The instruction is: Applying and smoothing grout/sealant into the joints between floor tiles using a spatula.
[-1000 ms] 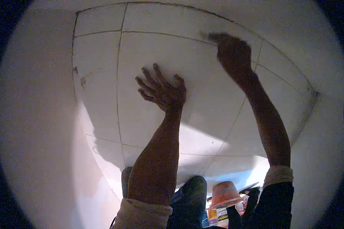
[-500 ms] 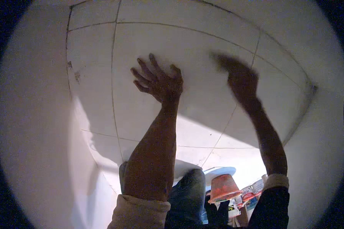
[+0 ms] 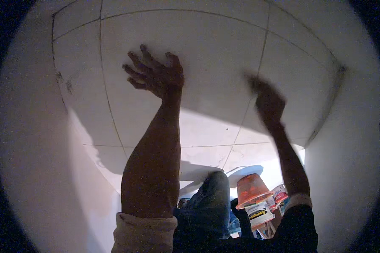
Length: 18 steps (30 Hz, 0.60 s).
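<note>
Two hands press up against the white tiled ceiling (image 3: 223, 55). The left hand (image 3: 156, 76) lies spread, fingers open, holding nothing. The right hand (image 3: 268, 101) is blurred; I cannot tell its grip.

The left hand (image 3: 156, 76) is spread on the tiled wall (image 3: 215, 55); the right hand (image 3: 268, 101) is seen right of it. A bucket (image 3: 251, 189) is seen below.

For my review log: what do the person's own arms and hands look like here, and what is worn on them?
Both hands are bare: no gloves, rings or watch visible. The left hand has a bare forearm with a light beige sleeve rolled near the elbow. The right hand is motion-blurred; its sleeve is dark with a lighter cuff.
</note>
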{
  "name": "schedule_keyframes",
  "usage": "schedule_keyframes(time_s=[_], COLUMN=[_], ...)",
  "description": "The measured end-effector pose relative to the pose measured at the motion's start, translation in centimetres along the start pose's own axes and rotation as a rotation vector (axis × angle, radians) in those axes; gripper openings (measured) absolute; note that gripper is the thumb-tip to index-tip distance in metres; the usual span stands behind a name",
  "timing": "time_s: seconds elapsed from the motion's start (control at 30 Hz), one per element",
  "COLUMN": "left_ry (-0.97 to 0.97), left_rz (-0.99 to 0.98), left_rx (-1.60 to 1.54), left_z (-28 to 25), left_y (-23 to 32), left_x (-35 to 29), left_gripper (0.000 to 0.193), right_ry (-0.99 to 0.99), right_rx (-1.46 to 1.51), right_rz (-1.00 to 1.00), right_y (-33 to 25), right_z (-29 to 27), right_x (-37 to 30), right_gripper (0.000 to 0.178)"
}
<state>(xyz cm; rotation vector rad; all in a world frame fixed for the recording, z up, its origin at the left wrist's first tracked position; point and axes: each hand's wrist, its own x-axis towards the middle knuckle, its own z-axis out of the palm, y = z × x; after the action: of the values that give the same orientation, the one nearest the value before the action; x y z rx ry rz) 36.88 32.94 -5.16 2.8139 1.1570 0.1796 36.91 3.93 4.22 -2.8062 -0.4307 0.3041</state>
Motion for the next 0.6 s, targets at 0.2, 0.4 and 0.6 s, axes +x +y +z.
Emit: schedule_keyframes(time_s=[0.2, 0.4, 0.6], left_ry=[0.062, 0.020, 0.153], left_rz=[0.022, 0.009, 0.039], left_rx=[-0.010, 0.001, -0.021], left_z=[0.7, 0.5, 2.0], left_y=[0.0, 0.1, -0.7], left_x=[-0.1, 0.0, -0.6], left_gripper=[0.076, 0.075, 0.070], right_ry=[0.113, -0.301, 0.284], right_rx=[-0.145, 0.164, -0.209], right_rz=[-0.022, 0.199, -0.132], right_y=[3.3, -1.0, 9.2], right_z=[1.6, 0.3, -2.8], right_x=[2.1, -12.7, 5.3], right_gripper=[0.036, 0.042, 0.027])
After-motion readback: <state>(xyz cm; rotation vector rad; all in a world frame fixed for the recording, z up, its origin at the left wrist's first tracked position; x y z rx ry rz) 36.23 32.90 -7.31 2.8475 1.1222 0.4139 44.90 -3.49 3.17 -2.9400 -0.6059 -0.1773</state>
